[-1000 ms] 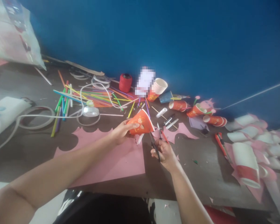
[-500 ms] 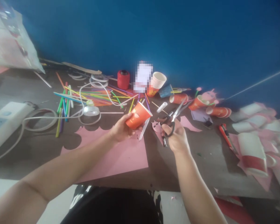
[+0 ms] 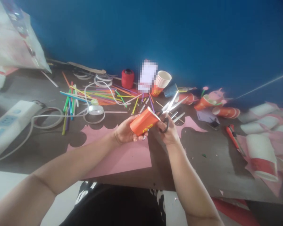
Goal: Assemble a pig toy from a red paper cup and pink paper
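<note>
My left hand (image 3: 126,131) is wrapped round an orange paper cup (image 3: 141,123), tilted with its white rim towards the right. Yellow lettering shows on the cup's side. In my right hand (image 3: 171,134) is a pair of scissors (image 3: 168,110), held by the black handles, blades spread and pointing up and away from me. The fingers of this hand are at the cup's rim; whether they press on it I cannot tell. Beneath the cup and my left forearm lies a pink paper sheet (image 3: 122,158) with curved cut-outs along its far edge.
Coloured sticks (image 3: 101,94), a white cable and a power strip (image 3: 10,121) lie to the left. A cup stack (image 3: 163,79) and a red spool (image 3: 127,79) stand by the blue wall. At right are a red utility knife (image 3: 234,138) and a white cup (image 3: 261,155) among pink-and-white pieces.
The cup has turned, so its lettering now shows. My right hand with the scissors has moved left, up to the cup's rim. The whole view has shifted slightly.
</note>
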Demonstrator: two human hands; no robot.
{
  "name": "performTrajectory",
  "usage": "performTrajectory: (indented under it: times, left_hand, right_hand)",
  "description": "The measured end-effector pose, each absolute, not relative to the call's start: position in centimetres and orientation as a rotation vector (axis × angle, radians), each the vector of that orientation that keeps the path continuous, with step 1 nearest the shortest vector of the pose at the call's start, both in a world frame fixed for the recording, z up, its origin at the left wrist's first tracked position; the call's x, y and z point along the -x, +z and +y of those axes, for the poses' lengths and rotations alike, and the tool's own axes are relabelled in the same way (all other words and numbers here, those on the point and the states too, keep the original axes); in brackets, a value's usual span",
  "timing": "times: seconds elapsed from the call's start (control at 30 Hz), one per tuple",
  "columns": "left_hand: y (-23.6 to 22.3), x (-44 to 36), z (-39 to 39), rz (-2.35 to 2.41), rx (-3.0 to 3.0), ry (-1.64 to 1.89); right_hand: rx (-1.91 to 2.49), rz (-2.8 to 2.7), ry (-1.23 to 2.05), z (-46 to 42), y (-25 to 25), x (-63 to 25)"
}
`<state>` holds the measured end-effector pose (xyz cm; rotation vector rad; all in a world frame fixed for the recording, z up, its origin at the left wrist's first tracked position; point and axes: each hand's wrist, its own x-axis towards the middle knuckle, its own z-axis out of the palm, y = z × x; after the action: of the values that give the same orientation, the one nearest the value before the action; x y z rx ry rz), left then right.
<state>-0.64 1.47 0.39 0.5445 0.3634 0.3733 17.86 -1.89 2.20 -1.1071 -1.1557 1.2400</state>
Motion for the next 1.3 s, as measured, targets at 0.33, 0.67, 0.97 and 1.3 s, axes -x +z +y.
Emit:
performTrajectory:
  times: [0.33, 0.67, 0.97, 1.3]
  left_hand:
    - [0.4, -0.2, 0.7, 0.591, -1.087, 0.97]
    - [0.3, -0.8, 0.5, 0.756, -1.092, 1.023]
    - [0.2, -0.9, 0.4, 0.727, -1.047, 0.996]
    - [0.3, -1.1, 0.4, 0.785, -0.98, 1.031]
  right_hand:
    - [1.11, -1.058, 1.101, -1.8, 1.7, -17.6]
    - [1.041, -0.997, 1.158, -2.1, 2.1, -17.1]
    - [1.054, -0.988, 1.139, -2.1, 1.6, -16.7]
    - [1.013, -0.95, 1.132, -2.2, 1.6, -15.9]
